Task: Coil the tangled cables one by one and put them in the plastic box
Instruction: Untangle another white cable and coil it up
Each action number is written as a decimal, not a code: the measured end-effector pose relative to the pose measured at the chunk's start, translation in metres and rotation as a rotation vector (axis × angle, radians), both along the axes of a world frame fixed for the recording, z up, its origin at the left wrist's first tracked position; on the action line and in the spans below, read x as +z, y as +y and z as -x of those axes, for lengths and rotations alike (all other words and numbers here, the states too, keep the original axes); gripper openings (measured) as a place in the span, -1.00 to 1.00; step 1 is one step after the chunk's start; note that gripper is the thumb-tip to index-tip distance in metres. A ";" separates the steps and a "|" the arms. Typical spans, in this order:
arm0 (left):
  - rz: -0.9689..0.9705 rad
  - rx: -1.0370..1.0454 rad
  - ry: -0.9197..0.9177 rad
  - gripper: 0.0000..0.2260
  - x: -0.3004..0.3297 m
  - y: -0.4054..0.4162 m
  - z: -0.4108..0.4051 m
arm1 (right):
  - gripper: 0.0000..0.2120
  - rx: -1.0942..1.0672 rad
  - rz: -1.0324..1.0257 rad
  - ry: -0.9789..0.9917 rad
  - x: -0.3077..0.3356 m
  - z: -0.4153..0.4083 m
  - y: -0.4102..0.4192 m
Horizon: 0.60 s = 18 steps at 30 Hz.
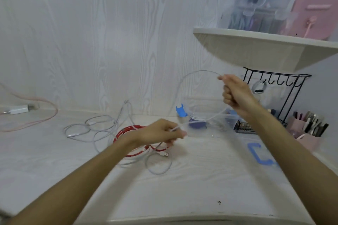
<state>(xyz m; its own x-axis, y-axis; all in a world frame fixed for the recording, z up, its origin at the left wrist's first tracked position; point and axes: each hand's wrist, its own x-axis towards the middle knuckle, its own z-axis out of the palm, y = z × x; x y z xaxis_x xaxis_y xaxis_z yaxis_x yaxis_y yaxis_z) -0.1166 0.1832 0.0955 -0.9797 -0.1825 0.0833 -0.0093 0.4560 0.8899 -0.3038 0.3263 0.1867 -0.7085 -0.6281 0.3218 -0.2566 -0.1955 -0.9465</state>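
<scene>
Far left on the tabletop (45, 151) there's a pink cable (48, 101) with a white charger plug (19, 110), not part of the action. Next over is the leftover tangle: pale grey-white cables (95, 126) looped loosely, with a red cable (136, 152) lying mixed in right under the left wrist.

The left hand (161, 131) is closed, pinching one white cable (198, 71) between its fingertips, low over the pile. That cable arcs up in a big loop to the right hand (236, 93), which is fisted around it, held higher and above the clear plastic box (226, 124). The box sits open just behind, something purple-blue already inside, its blue-clipped lid (259, 153) flat on the tabletop nearby.

So I'd say it's mid-coil on one cable, first loop forming. Next move probably needs the left hand feeding more slack while the right gathers loops of even size, minding that the tail doesn't drag the red one along. Then into the box.
</scene>
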 end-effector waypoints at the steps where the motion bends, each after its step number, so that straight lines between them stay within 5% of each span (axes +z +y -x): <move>1: -0.004 0.038 -0.016 -0.73 -0.002 -0.015 -0.015 | -0.86 -0.096 -0.019 -0.023 -0.001 0.017 0.012; 4: 0.010 0.095 -0.134 -0.71 -0.008 -0.057 -0.060 | -0.83 -0.310 -0.263 -0.007 -0.020 0.055 0.044; 6: 0.002 0.107 -0.166 -0.69 -0.009 -0.069 -0.074 | -0.86 -0.248 -0.579 0.011 -0.037 0.059 0.049; 9: 0.046 0.083 -0.155 -0.72 -0.001 -0.060 -0.069 | -0.76 -0.130 -1.234 0.395 -0.047 0.039 0.037; 10: 0.063 0.078 -0.144 -0.74 0.004 -0.055 -0.064 | -0.66 -0.190 -1.267 0.615 -0.046 0.031 0.029; 12: 0.084 0.083 -0.125 -0.75 0.017 -0.050 -0.055 | -0.59 -0.310 -0.853 0.877 -0.037 -0.005 0.007; 14: 0.055 0.066 -0.110 -0.74 0.032 -0.048 -0.048 | -0.55 -0.103 -0.529 0.792 -0.029 -0.055 -0.015; 18: -0.100 0.144 -0.109 -0.62 0.055 -0.055 -0.042 | -0.63 0.447 -0.670 0.478 -0.034 -0.108 -0.042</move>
